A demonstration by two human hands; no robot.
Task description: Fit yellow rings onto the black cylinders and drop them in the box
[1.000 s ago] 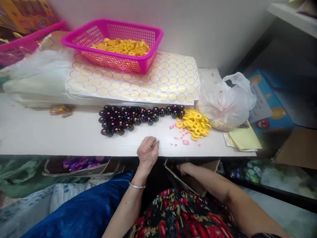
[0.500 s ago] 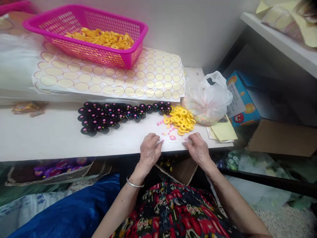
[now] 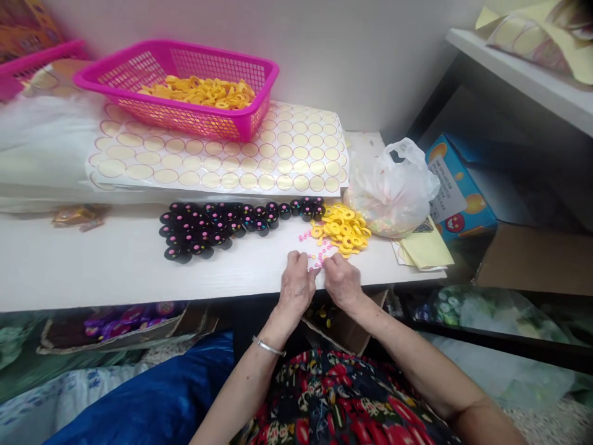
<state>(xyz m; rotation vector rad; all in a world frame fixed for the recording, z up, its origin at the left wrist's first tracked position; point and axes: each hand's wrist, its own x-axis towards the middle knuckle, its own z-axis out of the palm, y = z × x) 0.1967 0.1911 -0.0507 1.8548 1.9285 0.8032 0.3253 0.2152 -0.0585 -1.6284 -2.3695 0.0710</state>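
Small pink beads [image 3: 321,254] lie scattered near the front edge of the white table [image 3: 92,272]. My left hand [image 3: 296,283] is at their left, fingers curled with the tips pressed together. Close beside it, my right hand [image 3: 343,282] is closed in a pinch over the beads' right side. What either hand holds, if anything, is hidden or too small to name. Behind the beads is a heap of yellow ring-shaped plastic pieces [image 3: 345,232]. Black round pieces [image 3: 199,225] with pink and coloured dots stand packed together to the left.
A pink basket [image 3: 176,114] of yellow pieces rests on sticker sheets [image 3: 287,167] at the back. On the right are a tied plastic bag [image 3: 393,191], folded yellow paper [image 3: 428,247] and a blue box [image 3: 458,185]. Below the table's edge stands an open carton [image 3: 352,327].
My hands have come closer together over the pink beads; the right hand moved left to the beads. The camera view has shifted slightly.
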